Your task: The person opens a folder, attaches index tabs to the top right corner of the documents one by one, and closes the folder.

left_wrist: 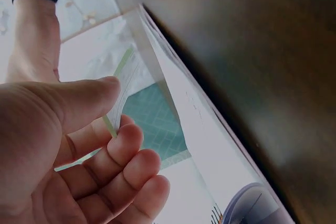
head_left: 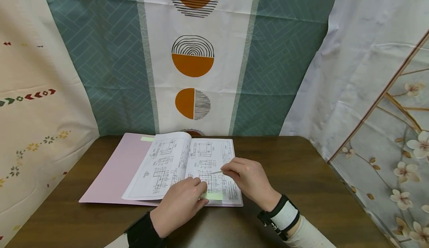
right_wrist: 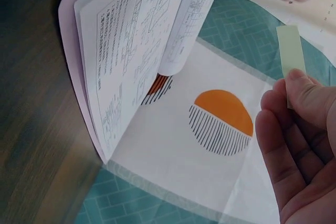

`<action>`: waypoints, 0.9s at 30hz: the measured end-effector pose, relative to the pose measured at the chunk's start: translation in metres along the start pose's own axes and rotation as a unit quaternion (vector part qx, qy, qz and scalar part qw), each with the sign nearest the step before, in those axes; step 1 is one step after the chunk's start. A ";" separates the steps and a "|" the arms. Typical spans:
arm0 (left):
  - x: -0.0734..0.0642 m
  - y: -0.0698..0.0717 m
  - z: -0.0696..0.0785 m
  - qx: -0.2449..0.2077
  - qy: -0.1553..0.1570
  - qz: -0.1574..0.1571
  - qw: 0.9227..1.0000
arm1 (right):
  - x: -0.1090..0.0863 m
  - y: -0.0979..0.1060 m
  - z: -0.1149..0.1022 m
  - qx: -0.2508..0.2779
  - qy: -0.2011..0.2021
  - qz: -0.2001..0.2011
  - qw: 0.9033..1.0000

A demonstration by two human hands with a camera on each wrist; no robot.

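My left hand [head_left: 182,203] is over the lower edge of an open booklet [head_left: 231,188] of technical drawings. Its thumb and fingers pinch a thin pale-green sticky-note pad [head_left: 213,196]; in the left wrist view the pad [left_wrist: 122,82] shows green edges with whitish layers between. Above the right-hand page, my right hand [head_left: 248,179] pinches a single pale-green sticky note [right_wrist: 291,51] between thumb and index finger. In the head view this note appears edge-on as a thin strip, apart from the page. The left page [head_left: 157,177] curves up near the spine.
The booklet's pink cover [head_left: 114,177] lies spread to the left, with another pale-green sticky note [head_left: 147,139] near its top. Everything rests on a dark wooden table [head_left: 288,173]. A patterned curtain [head_left: 285,73] hangs behind it, and floral cloth [head_left: 395,158] hangs on the right.
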State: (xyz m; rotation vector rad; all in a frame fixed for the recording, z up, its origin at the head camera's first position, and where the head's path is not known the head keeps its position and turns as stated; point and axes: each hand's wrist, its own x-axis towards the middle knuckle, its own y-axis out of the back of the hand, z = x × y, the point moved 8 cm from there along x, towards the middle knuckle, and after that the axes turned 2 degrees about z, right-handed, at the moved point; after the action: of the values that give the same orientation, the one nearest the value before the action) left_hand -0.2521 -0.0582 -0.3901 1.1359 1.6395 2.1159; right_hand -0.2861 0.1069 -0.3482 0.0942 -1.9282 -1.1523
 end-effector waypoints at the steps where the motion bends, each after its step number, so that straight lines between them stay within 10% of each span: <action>1: -0.001 0.000 0.002 0.001 -0.006 -0.002 1.000 | 0.000 0.000 0.001 -0.001 -0.002 0.000 1.000; 27: -0.021 -0.016 0.018 0.022 -0.037 -0.058 0.997 | -0.002 -0.008 0.004 -0.019 -0.008 -0.016 1.000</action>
State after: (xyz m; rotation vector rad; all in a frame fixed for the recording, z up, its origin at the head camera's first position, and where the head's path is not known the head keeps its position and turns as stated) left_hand -0.2294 -0.0526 -0.4123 1.0903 1.6842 1.9522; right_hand -0.2900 0.1059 -0.3565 0.0961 -1.9232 -1.2142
